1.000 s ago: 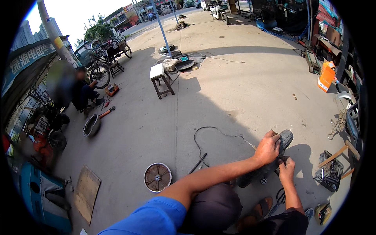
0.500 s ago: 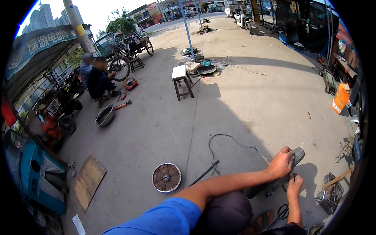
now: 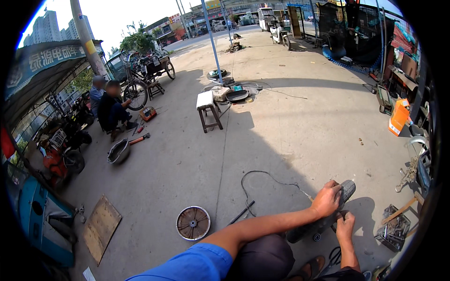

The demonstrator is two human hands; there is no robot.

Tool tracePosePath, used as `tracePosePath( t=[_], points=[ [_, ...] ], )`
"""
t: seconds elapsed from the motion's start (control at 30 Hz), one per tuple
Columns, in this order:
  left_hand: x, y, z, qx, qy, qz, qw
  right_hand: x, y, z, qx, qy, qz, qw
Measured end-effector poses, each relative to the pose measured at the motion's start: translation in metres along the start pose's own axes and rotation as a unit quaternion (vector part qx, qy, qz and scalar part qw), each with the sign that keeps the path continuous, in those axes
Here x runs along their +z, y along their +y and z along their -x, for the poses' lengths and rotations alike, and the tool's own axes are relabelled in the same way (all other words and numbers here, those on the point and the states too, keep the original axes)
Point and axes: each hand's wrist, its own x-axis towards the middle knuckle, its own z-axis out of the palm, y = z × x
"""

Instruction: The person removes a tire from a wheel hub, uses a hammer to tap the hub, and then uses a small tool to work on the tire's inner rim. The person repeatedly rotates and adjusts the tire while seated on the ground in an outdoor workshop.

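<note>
A black tyre (image 3: pixel 302 228) is held at an angle over the concrete ground. My left hand (image 3: pixel 326 201) is closed around its upper part, fingers on the tread. My right hand (image 3: pixel 346 225) is closed at its near side, lower than the left, apparently gripping the tyre's edge; its fingertips are partly hidden. A small round bearing or hub (image 3: pixel 317 237) shows below the tyre. A spoked wheel rim (image 3: pixel 201 220) lies left of my arm, near a black bar (image 3: pixel 243 211). A thin cord (image 3: pixel 243 192) loops toward the tyre, and black-handled scissors (image 3: pixel 334 257) lie beside my foot.
At left are two crouching people (image 3: pixel 117 112) by a bicycle, a basin (image 3: pixel 118 154), scooters (image 3: pixel 56 164) and a board (image 3: pixel 101 227). A stool (image 3: pixel 205 100) stands ahead near a pole (image 3: pixel 212 47). At right are an orange box (image 3: pixel 398 117) and a tool crate (image 3: pixel 391 236).
My head view has shifted, so more of both crouching people shows. My hands and the tyre sit lower in the picture than a second ago, in much the same grip.
</note>
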Motion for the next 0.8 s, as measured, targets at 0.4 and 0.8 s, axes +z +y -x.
tracePosePath(
  t=[0.4,0.8],
  points=[
    [0.000,0.005,0.000,-0.024,-0.007,0.015,1.000,0.000,-0.013,0.000,0.019,0.004,-0.003,1.000],
    [0.006,-0.005,0.000,-0.011,0.003,0.018,1.000,-0.009,0.001,-0.005,0.037,-0.044,0.042,0.997]
  ],
)
